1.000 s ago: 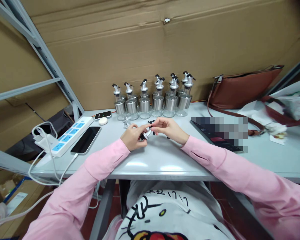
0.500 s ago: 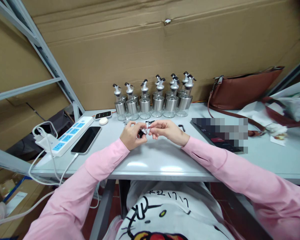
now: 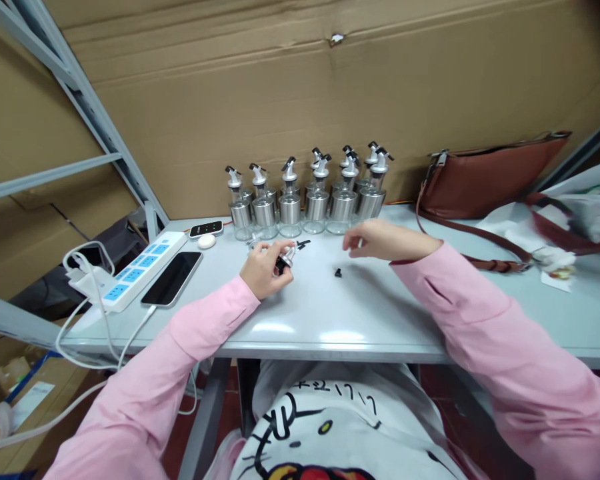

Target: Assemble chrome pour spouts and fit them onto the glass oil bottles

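My left hand (image 3: 264, 269) is closed around a silver and black pour spout (image 3: 286, 257), with its black lever (image 3: 303, 245) sticking out to the right. My fingers cover part of the spout. To the right, my right hand (image 3: 373, 240) hovers low over the table, back of the hand up, fingers loosely bent and apart. Nothing shows between them. Between the hands, a small black piece (image 3: 338, 273) lies on the table. Behind, glass bottles with steel sleeves (image 3: 290, 208) and similar spouts stand in rows.
At left are a power strip (image 3: 143, 267), a phone (image 3: 173, 280) on a cable, a small black device (image 3: 206, 229) and a round white item (image 3: 207, 241). A brown bag (image 3: 490, 177) with its strap lies at the right. Cardboard (image 3: 260, 80) walls off the back.
My right hand has left the spout and moved right. The small black piece now lies on the table between the hands. A black part formerly seen farther right is no longer visible.
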The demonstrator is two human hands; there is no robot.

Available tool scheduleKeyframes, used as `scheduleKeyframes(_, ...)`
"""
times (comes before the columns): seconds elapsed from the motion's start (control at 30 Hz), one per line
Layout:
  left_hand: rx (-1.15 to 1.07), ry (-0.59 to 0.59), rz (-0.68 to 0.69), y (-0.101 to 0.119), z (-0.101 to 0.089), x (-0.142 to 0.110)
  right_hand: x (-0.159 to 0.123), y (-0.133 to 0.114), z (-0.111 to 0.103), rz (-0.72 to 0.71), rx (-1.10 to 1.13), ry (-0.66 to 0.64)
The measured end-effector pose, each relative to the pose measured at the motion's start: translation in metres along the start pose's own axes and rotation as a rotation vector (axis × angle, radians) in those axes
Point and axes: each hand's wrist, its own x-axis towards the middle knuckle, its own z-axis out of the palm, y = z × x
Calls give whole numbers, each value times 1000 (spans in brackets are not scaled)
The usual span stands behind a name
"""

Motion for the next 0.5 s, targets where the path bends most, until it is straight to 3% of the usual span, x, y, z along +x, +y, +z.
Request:
scheduleKeyframes(0.07, -8, -23, -11, -1, 1, 0, -5, 18, -9, 133, -111, -148)
scheduleKeyframes(0.17, -1, -63, -28, -3, 2, 0, -17, 33, -15, 227, -148, -243)
scheduleKeyframes(0.4, -8, -76, -15, -3, 3, 0, -42, 31, -2, 290, -332, -280)
scheduleKeyframes(0.5, -10, -65, -14, -3, 3, -1, -43, 27, 7, 267, -379, -232)
